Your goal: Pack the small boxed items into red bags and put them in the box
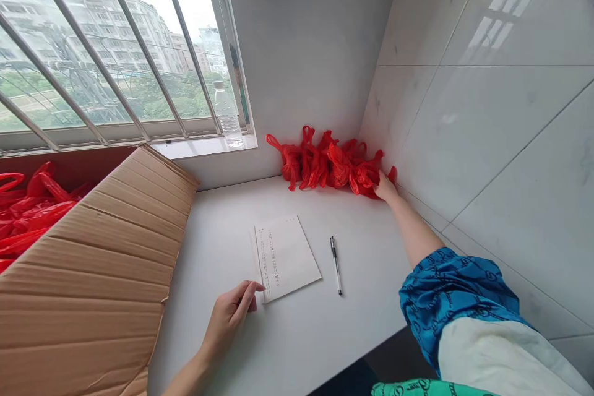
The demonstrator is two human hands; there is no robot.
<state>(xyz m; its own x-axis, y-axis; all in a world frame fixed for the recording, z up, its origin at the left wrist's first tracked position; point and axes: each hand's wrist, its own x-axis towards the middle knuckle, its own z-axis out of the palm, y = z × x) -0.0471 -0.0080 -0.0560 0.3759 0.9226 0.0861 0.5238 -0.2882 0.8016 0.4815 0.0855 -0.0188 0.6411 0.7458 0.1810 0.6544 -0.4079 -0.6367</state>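
At counter's [320,340] far corner, right hand [386,188] stretching along tiled wall [492,148], touching red plastic bags [325,166], grip unclear; left hand [227,317] hanging loosely curled, holding nothing, fingertips just beside paper sheet [285,257].

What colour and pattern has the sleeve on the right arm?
Bright blue with a dark repeated print; the sleeve shows best in the head view.

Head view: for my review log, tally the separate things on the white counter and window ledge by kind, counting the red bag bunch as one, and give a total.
Red bag bunch: 1
Sheet of paper: 1
Pen: 1
Plastic bottle: 1
Total: 4
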